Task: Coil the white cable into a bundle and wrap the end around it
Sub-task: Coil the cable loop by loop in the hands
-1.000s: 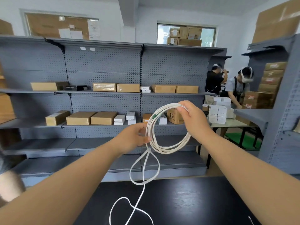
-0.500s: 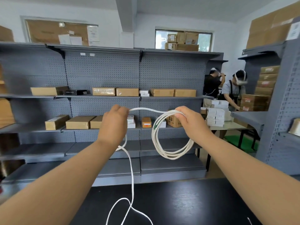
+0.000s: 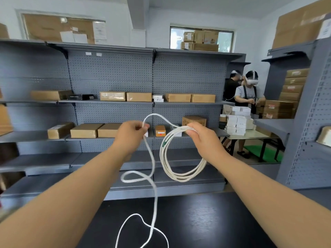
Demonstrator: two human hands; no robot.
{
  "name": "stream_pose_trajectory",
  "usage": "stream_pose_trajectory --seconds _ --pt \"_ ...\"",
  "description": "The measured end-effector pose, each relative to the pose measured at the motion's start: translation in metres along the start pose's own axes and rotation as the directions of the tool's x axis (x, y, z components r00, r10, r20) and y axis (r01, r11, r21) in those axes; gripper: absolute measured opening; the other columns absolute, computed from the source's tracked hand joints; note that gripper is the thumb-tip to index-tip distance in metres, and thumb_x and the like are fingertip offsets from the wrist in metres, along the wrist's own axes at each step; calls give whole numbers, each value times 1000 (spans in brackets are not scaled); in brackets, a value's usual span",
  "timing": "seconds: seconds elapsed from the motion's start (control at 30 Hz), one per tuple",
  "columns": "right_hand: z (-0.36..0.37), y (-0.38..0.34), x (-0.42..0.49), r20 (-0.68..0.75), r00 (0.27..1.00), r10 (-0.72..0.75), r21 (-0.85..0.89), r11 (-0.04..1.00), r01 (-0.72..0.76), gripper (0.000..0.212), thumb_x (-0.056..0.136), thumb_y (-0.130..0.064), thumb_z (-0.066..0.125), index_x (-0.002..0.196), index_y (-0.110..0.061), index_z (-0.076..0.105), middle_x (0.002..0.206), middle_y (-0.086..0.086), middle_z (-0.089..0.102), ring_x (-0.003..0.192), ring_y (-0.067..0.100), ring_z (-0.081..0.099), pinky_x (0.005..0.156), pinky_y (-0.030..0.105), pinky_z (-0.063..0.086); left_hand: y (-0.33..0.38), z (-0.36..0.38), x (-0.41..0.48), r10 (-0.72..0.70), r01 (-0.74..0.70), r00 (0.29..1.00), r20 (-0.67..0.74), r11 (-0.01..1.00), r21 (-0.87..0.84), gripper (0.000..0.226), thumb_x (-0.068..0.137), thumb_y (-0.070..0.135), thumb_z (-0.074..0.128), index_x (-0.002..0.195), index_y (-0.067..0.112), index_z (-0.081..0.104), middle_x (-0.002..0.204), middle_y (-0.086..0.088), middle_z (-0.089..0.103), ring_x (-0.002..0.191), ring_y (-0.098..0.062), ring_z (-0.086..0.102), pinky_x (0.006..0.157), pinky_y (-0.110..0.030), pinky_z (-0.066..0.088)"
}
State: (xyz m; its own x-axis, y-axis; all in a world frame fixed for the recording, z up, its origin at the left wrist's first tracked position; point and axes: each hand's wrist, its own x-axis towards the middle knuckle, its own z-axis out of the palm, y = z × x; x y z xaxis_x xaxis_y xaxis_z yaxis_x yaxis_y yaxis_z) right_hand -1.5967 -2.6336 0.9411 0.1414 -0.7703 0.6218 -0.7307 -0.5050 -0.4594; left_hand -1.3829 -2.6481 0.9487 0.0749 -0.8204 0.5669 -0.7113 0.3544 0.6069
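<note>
My right hand [image 3: 203, 140] grips the top of a coil of several loops of the white cable [image 3: 180, 174], which hangs in the air in front of me. A little to its left, my left hand [image 3: 131, 137] pinches the free strand. That strand arches up between the two hands, then drops from my left hand, curls once and trails down onto the black table [image 3: 206, 221]. A small green mark shows on the coil's left side.
Grey pegboard shelving [image 3: 111, 77] with cardboard boxes fills the background beyond the table. Another shelf unit [image 3: 308, 131] stands at the right. Two people stand at a table stacked with white boxes [image 3: 236, 122] at the back right.
My left hand went from the coil out to the left and up along the free strand, then came back toward the coil. The strand now arches between both hands.
</note>
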Motion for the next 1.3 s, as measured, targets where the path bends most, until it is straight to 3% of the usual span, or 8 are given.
stream_pose_trajectory --seconds 0.23,0.37,0.47,0.63,0.83,0.97,1.13,1.3 --pt "1 3 2 -19 999 29 14 1000 -28 25 98 -23 41 115 -14 58 103 6 65 93 20 56 73 27 37 2 -5 4 -7 -16 980 -198 993 -116 14 92 20 57 91 13 69 68 3 59 56 -8 47 45 -11 34" --pt "-1 7 2 -16 999 41 8 999 -40 25 98 -23 42 115 -15 58 102 6 65 94 21 57 75 29 39 -3 -20 8 363 -311 891 -274 926 215 15 90 9 59 94 -1 69 80 -15 56 68 -31 55 62 -32 44" --pt "2 3 3 5 1000 0 -4 1000 0 24 97 -22 43 114 -13 59 102 6 65 91 19 55 71 27 35 6 -29 16 189 -188 943 -273 982 29 12 90 16 60 88 6 67 78 -8 61 69 -23 55 61 -30 42" --pt "7 -2 4 -35 999 -14 55 998 16 25 98 -19 42 113 -9 59 106 8 64 89 14 49 68 20 30 -4 -9 13 102 -83 992 -75 972 221 19 97 20 45 90 5 54 82 -10 57 72 -25 49 59 -32 33" --pt "4 6 4 -74 997 22 75 997 -17 24 98 -21 41 111 -10 59 100 9 65 91 22 56 72 29 35 -27 8 -10 -66 121 960 274 975 -187 14 96 10 40 101 18 51 82 3 63 68 -16 55 58 -23 39" --pt "5 7 4 -130 991 40 109 994 -26 22 98 -20 40 106 -12 59 95 5 62 86 17 52 64 25 29 -29 24 -20 -113 245 932 343 896 -371 25 97 12 39 110 19 60 72 4 54 61 -14 44 67 -27 38" --pt "7 4 6 -197 976 97 189 980 -60 23 98 -21 40 109 -13 59 97 -2 60 87 13 51 68 23 32 -18 36 -28 -112 327 915 387 767 -552 26 94 5 34 99 6 59 68 -2 45 52 -14 34 53 -26 30" --pt "7 5 8 -223 963 155 253 963 -96 23 98 -24 39 109 -17 58 83 -12 55 77 13 49 72 33 43 -11 41 -34 -105 349 902 418 748 -565 42 87 50 40 94 12 56 63 3 41 55 -15 31 59 -30 27"
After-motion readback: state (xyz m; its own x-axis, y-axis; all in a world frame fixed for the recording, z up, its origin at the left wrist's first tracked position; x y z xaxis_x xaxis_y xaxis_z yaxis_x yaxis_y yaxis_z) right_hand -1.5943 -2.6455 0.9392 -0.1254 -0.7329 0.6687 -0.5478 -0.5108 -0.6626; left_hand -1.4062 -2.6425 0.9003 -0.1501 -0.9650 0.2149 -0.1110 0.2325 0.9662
